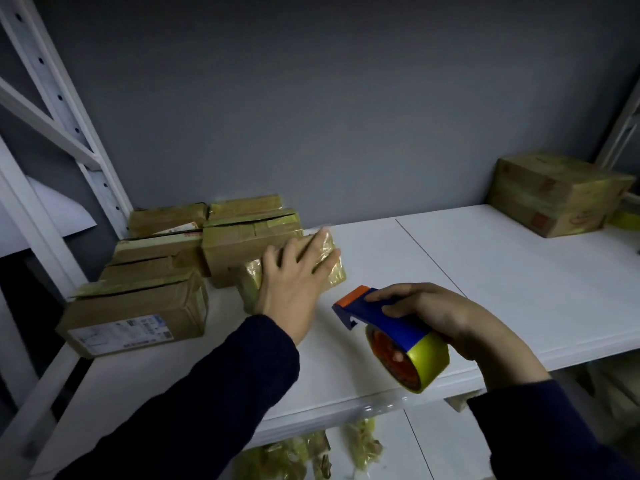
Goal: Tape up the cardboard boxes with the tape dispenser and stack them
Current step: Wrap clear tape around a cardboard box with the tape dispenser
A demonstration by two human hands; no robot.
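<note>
On the left of the white shelf we see a cluster of cardboard boxes. Just beside them our left hand lies flat, fingers straight, on a small tape-wrapped box. Our right hand grips the blue tape dispenser — yellow roll nearest us. Far right stands a larger taped box.

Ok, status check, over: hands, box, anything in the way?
Left hand flat on the small taped box. Right hand grips the tape dispenser, apart from that box. Other boxes packed close behind it.
</note>
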